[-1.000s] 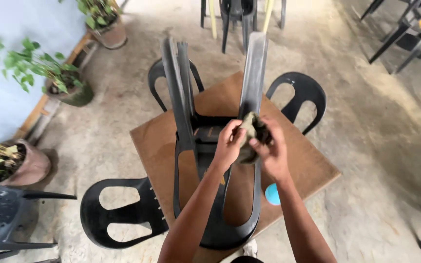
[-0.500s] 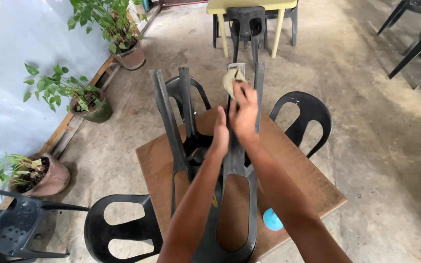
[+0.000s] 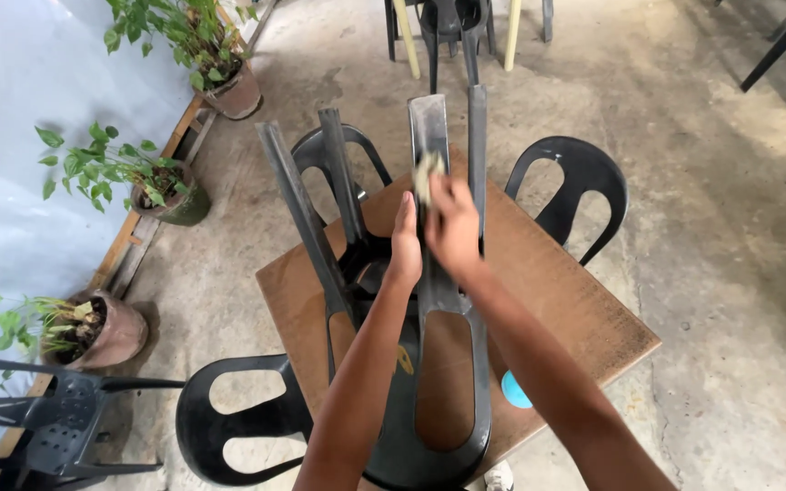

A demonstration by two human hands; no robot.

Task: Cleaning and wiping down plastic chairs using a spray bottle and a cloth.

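Chair point(image 3: 411, 364): from the head view, we see a black plastic chair lying upside down on the brown square table point(image 3: 584, 309), its four legs pointing up and away from us, its back hanging over the near table edge.
Cloth point(image 3: 427, 171): a small, pale, crumpled rag pressed against the inner face of the right-hand front leg, about halfway up that leg.
Right hand point(image 3: 455, 227): fingers closed over the cloth, holding it flat to the leg.
Left hand point(image 3: 405, 244): laid along the same leg just below and beside the right hand, fingers straight and resting on the plastic; we see it steadying, not clenching anything.
What changed: a second ago both hands were bunched together low at the seat underside; half a second ago the right hand had run up near the top of the leg; now it sits lower on that leg, so we judge the wiping is running up and down this one leg.
Meaning: we judge one leg is in hand and the other three remain.
Around: three more black chairs point(image 3: 568, 191) tucked at the table, a blue round thing point(image 3: 513, 393) under the table edge, potted plants point(image 3: 152, 186) along the pale wall at left.
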